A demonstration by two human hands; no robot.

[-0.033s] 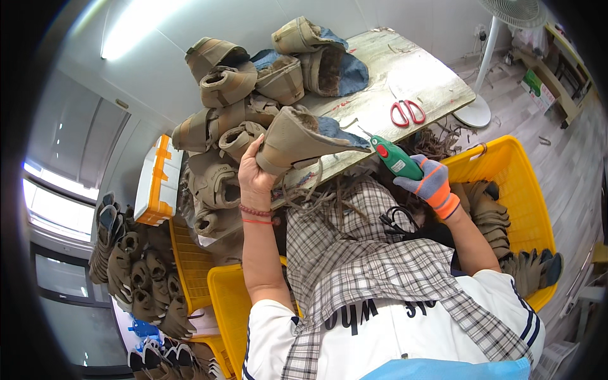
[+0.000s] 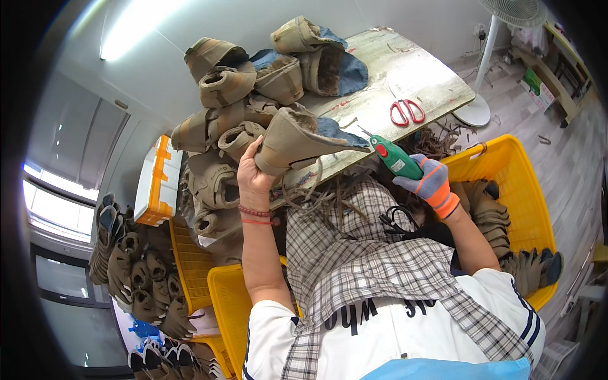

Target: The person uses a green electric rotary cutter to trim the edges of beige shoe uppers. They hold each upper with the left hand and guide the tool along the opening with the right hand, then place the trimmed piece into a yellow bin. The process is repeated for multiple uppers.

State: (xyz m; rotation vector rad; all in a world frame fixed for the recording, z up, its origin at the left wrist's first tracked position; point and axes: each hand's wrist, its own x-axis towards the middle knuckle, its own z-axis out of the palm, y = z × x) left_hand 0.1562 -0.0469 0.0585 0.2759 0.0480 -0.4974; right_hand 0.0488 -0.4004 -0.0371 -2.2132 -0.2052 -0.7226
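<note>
My bare left hand (image 2: 254,174) holds up a brown shoe upper (image 2: 288,142) by its near left side, above the table's front edge. A furry lining and blue-grey fabric show inside the upper, whose narrow end points right. In my right hand (image 2: 432,182), gloved in grey and orange, is a green handheld power tool (image 2: 394,157) with a red button. Its thin metal tip points up and left, close to the upper's blue-grey end; I cannot tell whether they touch. Red-handled scissors (image 2: 408,118) lie on the worn table (image 2: 437,82) beyond the tool.
More brown uppers (image 2: 278,82) are heaped on the table's left and back. Brown scraps (image 2: 437,144) hang along its front edge and over my checked apron (image 2: 342,259). Yellow baskets (image 2: 532,202) stand at right and lower left. A white-and-orange box (image 2: 154,183) and a fan (image 2: 487,54) flank the table.
</note>
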